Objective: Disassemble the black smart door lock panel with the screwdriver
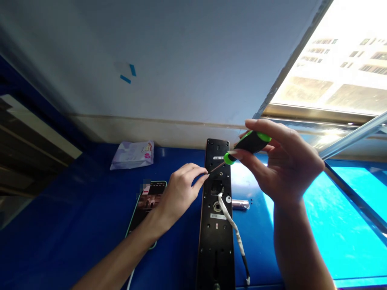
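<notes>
My right hand [281, 161] is wrapped round the black-and-green handle of a screwdriver [252, 141], which tilts down to the left. Its thin shaft reaches the fingertips of my left hand [184, 183], over the left edge of a long black panel. Thumb and forefinger of that left hand are pinched together; whatever is between them is too small to make out. The black panel [216, 241], which looks like the back of a door lock, lies lengthwise with several holes and labels. A white-wrapped cable [231, 221] comes out of its middle opening and hangs to the right.
A phone [148, 205] with a lit screen lies left of the panel, partly under my left forearm. Farther back is a lilac packet [133, 155]. Right of the panel are a shiny pinkish cylinder [241, 204] and tiny dark pieces [251, 201] on the blue table [178, 257]. A window [341, 72] is at right.
</notes>
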Action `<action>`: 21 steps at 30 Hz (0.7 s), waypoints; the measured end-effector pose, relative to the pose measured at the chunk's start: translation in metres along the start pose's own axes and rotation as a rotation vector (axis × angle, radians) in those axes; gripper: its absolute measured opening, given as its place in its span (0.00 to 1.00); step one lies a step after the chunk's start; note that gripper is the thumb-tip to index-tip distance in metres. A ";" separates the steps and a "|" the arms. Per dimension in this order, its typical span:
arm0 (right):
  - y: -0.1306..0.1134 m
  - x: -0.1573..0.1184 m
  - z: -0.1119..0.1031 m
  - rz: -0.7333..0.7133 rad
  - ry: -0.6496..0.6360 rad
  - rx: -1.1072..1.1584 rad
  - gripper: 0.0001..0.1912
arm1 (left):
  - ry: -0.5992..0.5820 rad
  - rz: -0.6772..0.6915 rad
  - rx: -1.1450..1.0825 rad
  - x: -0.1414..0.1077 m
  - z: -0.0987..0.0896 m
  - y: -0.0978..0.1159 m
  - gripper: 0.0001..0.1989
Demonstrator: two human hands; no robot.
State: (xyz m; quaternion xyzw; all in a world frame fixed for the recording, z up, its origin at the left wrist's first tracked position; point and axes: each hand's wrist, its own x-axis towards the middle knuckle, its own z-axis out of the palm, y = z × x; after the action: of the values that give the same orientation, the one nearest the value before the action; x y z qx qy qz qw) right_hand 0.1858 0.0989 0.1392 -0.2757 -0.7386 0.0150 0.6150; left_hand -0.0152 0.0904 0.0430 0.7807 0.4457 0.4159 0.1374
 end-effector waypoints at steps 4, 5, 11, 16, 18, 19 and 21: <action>-0.002 0.001 -0.002 -0.016 0.016 -0.018 0.28 | -0.078 0.097 0.061 0.012 -0.008 -0.004 0.05; -0.002 0.001 -0.002 -0.020 0.018 -0.021 0.28 | -0.095 0.112 0.068 0.014 -0.009 -0.005 0.06; -0.005 0.002 -0.005 -0.008 -0.003 0.022 0.27 | -0.178 0.211 0.097 0.021 -0.014 -0.011 0.06; -0.006 0.002 -0.006 0.005 -0.005 0.006 0.25 | -0.217 0.283 0.141 0.022 -0.016 -0.015 0.08; -0.006 0.001 -0.006 0.001 -0.003 0.015 0.26 | -0.232 0.296 0.156 0.022 -0.016 -0.016 0.08; -0.006 0.001 -0.006 0.001 -0.002 0.020 0.27 | -0.237 0.301 0.162 0.023 -0.016 -0.016 0.08; -0.006 0.001 -0.006 0.005 -0.001 0.028 0.27 | -0.245 0.313 0.170 0.023 -0.017 -0.017 0.08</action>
State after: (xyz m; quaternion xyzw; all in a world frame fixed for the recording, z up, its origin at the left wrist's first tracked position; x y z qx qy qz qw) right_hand 0.1886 0.0922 0.1433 -0.2691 -0.7381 0.0269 0.6181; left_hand -0.0318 0.1158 0.0556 0.8939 0.3325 0.2950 0.0583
